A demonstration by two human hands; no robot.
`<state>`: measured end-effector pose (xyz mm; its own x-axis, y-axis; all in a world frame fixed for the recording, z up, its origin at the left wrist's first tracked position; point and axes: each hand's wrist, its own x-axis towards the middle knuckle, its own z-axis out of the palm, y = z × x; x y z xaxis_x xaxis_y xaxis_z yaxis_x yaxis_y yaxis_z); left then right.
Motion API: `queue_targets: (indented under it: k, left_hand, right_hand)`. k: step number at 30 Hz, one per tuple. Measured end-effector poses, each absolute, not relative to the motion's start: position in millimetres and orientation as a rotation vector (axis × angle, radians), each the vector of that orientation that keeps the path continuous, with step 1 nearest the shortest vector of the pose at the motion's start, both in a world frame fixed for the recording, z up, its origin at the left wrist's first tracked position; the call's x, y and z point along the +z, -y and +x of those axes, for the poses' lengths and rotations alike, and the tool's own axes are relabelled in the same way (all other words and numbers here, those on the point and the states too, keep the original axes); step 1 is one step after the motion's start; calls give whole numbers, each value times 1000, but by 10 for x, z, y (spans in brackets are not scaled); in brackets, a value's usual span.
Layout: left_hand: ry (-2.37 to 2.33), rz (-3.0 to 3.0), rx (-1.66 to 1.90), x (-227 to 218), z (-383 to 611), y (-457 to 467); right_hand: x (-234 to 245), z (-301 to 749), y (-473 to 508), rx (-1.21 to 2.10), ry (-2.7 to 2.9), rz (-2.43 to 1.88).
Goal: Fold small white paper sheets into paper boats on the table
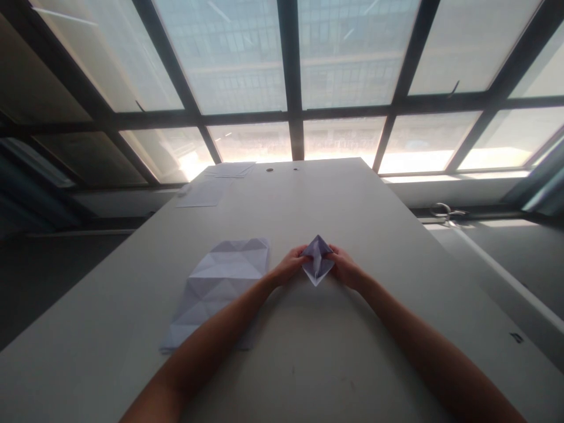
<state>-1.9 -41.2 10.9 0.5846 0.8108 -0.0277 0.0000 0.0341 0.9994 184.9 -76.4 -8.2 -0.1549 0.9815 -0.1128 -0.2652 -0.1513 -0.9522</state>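
A small folded paper piece, pale and diamond-shaped with a raised flap, lies on the white table in front of me. My left hand pinches its left edge with fingers closed. On the other side, my right hand grips its right edge the same way. Both forearms reach in from the bottom of the view.
A larger creased sheet of paper lies flat to the left of my hands. More sheets sit at the table's far left end. Big windows stand behind the table, and a sill with a handle runs along the right.
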Motion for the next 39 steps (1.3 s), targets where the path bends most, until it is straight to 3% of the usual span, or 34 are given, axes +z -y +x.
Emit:
queue_targets:
  k: [9,22,39]
  left_hand:
    - [-748,1366,749,114,7,414]
    - [-942,1573,739,54,24,392]
    - [-1134,1712,853,-108,33,318]
  right_hand:
    - [-173,1834,719,1541,901,-993]
    - [-212,1805,710,1291,1034,-1132]
    - [-234,1919,712,679,1449,-1470]
